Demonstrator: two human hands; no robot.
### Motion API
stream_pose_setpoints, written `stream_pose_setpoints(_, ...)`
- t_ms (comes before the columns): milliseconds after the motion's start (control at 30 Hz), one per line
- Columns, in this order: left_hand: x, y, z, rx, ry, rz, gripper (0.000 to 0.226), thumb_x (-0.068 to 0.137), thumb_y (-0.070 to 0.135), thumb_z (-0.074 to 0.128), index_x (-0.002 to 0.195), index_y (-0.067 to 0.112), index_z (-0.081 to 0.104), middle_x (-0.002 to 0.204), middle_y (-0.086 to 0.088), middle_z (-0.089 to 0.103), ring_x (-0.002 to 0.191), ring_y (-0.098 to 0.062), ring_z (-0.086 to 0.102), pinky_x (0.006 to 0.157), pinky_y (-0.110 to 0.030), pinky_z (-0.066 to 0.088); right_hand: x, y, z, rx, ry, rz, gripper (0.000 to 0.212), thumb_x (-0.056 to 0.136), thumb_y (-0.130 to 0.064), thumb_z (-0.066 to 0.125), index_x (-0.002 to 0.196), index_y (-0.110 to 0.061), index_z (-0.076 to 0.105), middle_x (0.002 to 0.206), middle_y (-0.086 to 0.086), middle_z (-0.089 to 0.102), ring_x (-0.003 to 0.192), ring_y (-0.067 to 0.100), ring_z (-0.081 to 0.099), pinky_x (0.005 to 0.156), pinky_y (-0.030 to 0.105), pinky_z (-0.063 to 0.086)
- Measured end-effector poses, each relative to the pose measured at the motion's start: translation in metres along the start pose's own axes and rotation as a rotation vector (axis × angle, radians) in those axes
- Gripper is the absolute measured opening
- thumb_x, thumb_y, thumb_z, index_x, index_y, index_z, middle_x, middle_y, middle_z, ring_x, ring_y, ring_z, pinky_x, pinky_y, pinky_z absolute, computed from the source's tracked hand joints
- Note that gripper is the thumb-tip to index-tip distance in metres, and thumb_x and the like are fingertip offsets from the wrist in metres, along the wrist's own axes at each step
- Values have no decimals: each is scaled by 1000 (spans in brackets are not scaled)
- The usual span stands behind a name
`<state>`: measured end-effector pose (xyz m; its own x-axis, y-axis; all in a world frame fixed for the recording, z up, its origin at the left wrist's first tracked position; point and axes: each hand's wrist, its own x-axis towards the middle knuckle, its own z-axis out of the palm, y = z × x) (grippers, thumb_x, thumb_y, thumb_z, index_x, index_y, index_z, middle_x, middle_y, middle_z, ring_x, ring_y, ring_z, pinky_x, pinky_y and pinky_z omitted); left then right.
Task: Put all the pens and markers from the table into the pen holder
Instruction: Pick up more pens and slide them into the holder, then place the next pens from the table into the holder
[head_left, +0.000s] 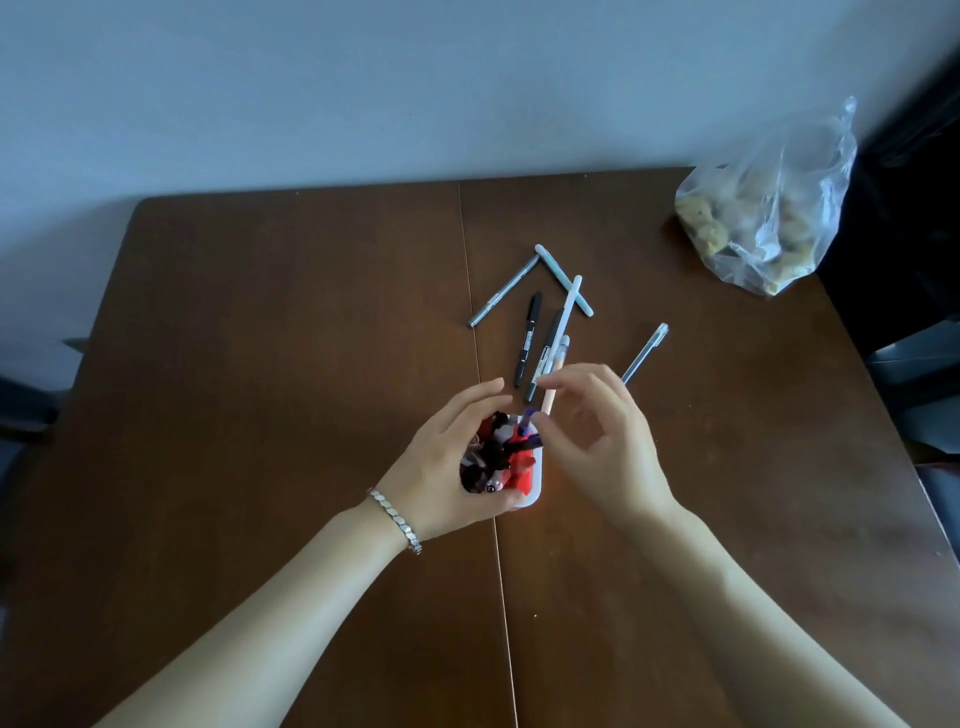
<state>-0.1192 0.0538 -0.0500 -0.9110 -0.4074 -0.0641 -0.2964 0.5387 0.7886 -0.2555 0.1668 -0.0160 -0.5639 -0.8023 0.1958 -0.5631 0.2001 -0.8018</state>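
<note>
brown wood makes up the table (260, 364), with a thin seam running down its middle. near the centre of the view the left hand (441, 462) wraps around a white pen holder (532, 488), fingers curled on its side from 9 o'clock and the thumb near its rim; a silver bracelet (397, 519) sits on that wrist. the holder is already crowded with red, black and purple pens. the right hand (597, 441) hangs just at 3 o'clock of the holder, fingers loosely bent and fairly wide apart, thumb and index tip close above the rim; whether they pinch the pale tan pen (550, 395) that passes behind them i cannot tell.

at 12 o'clock of the holder loose pens lie on the table: a black marker (527, 338), a dark grey pen (545, 358) just beside it, a white pen (569, 312) crossing a pale blue-capped pen (563, 280), and a grey pen (504, 291) angled off toward 11 o'clock. a clear pen (647, 351) lies at 1 o'clock, its near end hidden behind the right hand.

far off at 2 o'clock, at the table's corner, sits a clear plastic bag (769, 208) with lumpy brownish contents.
</note>
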Motion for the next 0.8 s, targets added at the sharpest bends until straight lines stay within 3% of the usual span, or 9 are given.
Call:
stream_pose_setpoints(67,-4,-2,-1,29,-42,-34,104,58,48,78,136,38,11,143,24,11,133,1,19,106,-20,27,-3,3,5,-78,-65,-165,21,90,-14,54,107,-18,64,110,-6,61,106,6,55,92,15,43)
stream_pose_setpoints(133,-7,-3,0,61,-32,-50,114,57,41,83,136,36,2,145,19,4,136,-3,15,107,-25,27,-10,7,13,-239,-221,-176,40,97,-32,34,122,-12,59,130,4,58,130,14,43,105,27,35)
stream_pose_setpoints(200,-6,-3,2,61,-1,-64,116,57,34,85,135,33,-1,145,16,4,135,-3,16,107,-24,28,-16,8,19,-318,-347,-145,66,95,-51,14,138,-9,40,149,2,31,140,13,21,112,33,21)
stream_pose_setpoints(267,-5,-3,2,-8,-3,-112,116,57,29,86,133,36,-1,145,13,14,131,0,22,108,-26,32,-20,7,22,-330,-474,-113,82,84,-66,6,146,-13,14,152,-6,2,143,10,-2,116,30,6)
stream_pose_setpoints(333,-4,-2,1,-72,-27,-160,115,56,29,86,131,42,-1,146,7,27,132,-5,32,109,-30,35,-21,8,20,-273,-608,51,88,77,-73,6,148,-19,6,154,-7,-5,144,11,-10,116,30,-1)
stream_pose_setpoints(400,-3,-1,-1,-80,-47,-180,115,55,32,86,130,45,0,146,3,34,130,-9,38,108,-32,38,-15,15,14,-174,-507,207,68,89,-62,24,144,-21,29,155,1,21,143,18,17,114,30,15)
stream_pose_setpoints(500,-2,-2,-3,-60,-69,-198,110,57,34,85,129,46,3,146,5,33,129,-5,35,103,-31,40,4,51,3,-112,-37,427,28,94,-27,47,115,-16,61,120,5,62,104,16,55,87,24,38)
stream_pose_setpoints(633,0,-2,-2,-24,-74,-220,110,59,33,84,140,33,10,146,4,36,133,-14,38,102,-31,41,50,108,-8,-184,137,831,31,89,-19,51,118,-9,51,120,13,54,89,22,53,76,31,40)
stream_pose_setpoints(800,1,4,-3,-52,-88,-283,110,61,30,83,143,27,10,146,7,33,133,-12,37,104,-26,37,90,132,-1,-284,106,1025,43,87,-12,53,126,-5,35,127,21,47,108,39,55,84,41,46)
